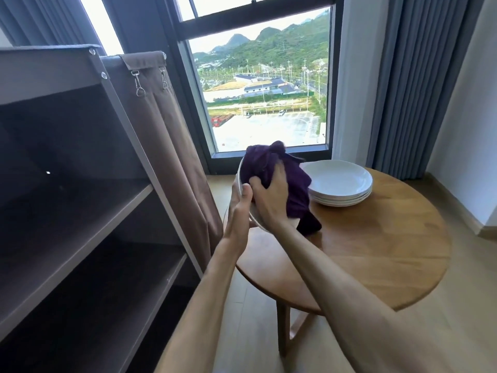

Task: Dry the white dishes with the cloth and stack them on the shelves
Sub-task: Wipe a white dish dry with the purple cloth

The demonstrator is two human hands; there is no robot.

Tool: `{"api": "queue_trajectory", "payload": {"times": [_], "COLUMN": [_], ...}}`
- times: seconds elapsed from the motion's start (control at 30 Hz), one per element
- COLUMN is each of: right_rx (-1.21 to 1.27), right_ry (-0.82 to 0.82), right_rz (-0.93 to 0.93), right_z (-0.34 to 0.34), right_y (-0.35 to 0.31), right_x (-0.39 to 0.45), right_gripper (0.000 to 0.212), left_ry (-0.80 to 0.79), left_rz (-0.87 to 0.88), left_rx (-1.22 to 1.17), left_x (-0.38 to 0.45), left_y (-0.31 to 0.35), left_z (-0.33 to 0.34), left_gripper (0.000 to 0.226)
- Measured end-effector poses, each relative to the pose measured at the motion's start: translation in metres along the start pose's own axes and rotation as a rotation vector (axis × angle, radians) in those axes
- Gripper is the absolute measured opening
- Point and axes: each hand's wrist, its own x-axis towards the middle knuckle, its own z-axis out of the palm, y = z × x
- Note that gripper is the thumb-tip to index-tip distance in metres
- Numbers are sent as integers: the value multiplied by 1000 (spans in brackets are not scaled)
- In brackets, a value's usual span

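My left hand [238, 211] grips a white dish [240, 168] by its near rim and holds it tilted on edge above the left side of the round wooden table [376, 243]. My right hand [269, 196] clutches a dark purple cloth [291, 181] and presses it into the dish's inner face. The cloth covers most of the dish and hangs down past its lower edge. A stack of several white dishes [340, 183] sits at the back of the table, just right of my hands.
A brown fabric shelf unit [80, 211] with bare shelves stands at the left, its curtain [172, 146] drawn aside next to the table. A large window [265, 90] is behind the table and grey drapes [419, 82] hang at the right. The floor is light wood.
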Motion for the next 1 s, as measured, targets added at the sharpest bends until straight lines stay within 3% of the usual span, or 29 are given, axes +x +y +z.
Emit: {"api": "queue_trajectory", "payload": {"times": [0.07, 0.17, 0.33, 0.47, 0.5, 0.57, 0.63, 0.7, 0.87, 1.0], "right_rx": [191, 388, 130, -192, -347, -579, -626, -641, -489, -278], "right_ry": [-142, -338, -523, -619, -595, -391, -130, 17, 261, 336], "right_rz": [42, 146, 143, 163, 170, 173, 196, 221, 312, 274], "right_z": [3, -4, -21, -48, -52, -53, -48, -44, -42, -31], "right_y": [-4, -17, -18, -13, -9, 9, 26, 37, 32, 8], "right_x": [-8, -5, -2, 6, 5, -4, -21, -27, 10, 30], "right_gripper": [21, 38, 46, 41, 39, 32, 28, 28, 29, 24], "left_ry": [53, 131, 208, 192, 202, 230, 212, 181, 68, 54], "left_rz": [21, 33, 9, -66, -95, -112, -121, -141, -67, 24], "left_rx": [-1, -80, -288, -301, -336, -356, -282, -241, -143, -28], "left_x": [4, 4, 1, 2, 3, 6, 6, 1, -14, -13], "left_y": [-1, -1, -7, -5, -5, -5, -7, -12, -21, -9], "left_z": [-2, -1, 4, -5, -9, -13, -10, -7, 5, 19], "left_gripper": [81, 88, 93, 77, 72, 65, 71, 74, 61, 55]}}
